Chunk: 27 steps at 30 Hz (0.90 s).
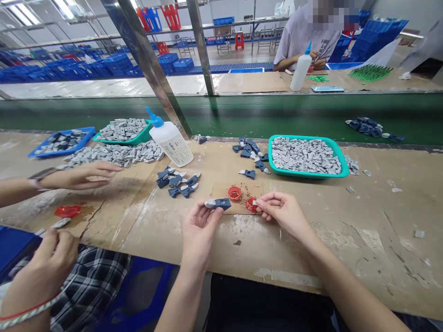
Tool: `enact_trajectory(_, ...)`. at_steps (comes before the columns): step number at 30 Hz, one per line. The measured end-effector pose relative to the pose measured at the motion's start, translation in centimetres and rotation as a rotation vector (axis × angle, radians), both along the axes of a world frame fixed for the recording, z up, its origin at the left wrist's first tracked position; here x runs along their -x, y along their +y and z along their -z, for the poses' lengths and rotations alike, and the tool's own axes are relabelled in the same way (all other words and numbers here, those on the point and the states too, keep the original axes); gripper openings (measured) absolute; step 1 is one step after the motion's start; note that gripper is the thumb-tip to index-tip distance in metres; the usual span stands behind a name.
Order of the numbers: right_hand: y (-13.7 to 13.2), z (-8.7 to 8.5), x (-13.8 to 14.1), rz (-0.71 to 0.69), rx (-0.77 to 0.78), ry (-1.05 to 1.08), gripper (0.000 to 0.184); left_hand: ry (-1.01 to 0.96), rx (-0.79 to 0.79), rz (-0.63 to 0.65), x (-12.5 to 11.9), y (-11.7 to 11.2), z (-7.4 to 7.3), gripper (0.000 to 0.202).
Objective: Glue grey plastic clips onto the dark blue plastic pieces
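Between the thumb and fingers of my left hand (200,230) is a dark blue plastic part (220,203) with a light grey tip, held level above the cardboard. My right hand (282,210) pinches a small light grey piece (255,202) over a red cap (249,205) at the right. Beside it sits a second red cap (234,193), on a small wet-spotted cardboard piece (216,188). Dark blue parts with grey tips (178,182) lie in a cluster left of my hands. Another such group (249,150) lies farther back.
A teal tray (347,169) heaped with grey pieces stands at the right. A white glue bottle (173,144) leans at the left. A co-worker's hands (79,176) work at the far left, near a red cap (68,211). Behind the table runs a green conveyor belt (238,115).
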State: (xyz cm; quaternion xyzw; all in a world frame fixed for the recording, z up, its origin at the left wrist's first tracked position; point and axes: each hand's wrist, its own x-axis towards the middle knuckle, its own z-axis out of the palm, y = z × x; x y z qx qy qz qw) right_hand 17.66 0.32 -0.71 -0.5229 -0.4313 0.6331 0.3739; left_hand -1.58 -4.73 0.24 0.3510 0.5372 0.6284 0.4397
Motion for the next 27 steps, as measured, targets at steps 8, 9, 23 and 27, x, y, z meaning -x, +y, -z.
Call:
enact_trajectory(8,-1.9,-3.6,-1.2,-0.101,-0.035,0.106,0.036,-0.033,0.017,0.100,-3.5,-0.7,0.2,0.023)
enact_trajectory(9,-2.0,-3.9,-1.2,-0.113,-0.028,0.114,0.036,-0.038,0.014,0.109,-3.8,-0.7,0.1,0.023)
enact_trajectory(23,-1.7,-4.4,-1.3,-0.320,0.063,-0.020,0.037,-0.025,-0.025,0.162,-4.6,-1.4,-0.2,0.020)
enact_trajectory(27,-1.5,-4.2,-1.3,-0.371,0.056,-0.042,0.037,-0.009,-0.017,0.166,-4.5,-1.4,0.1,0.020)
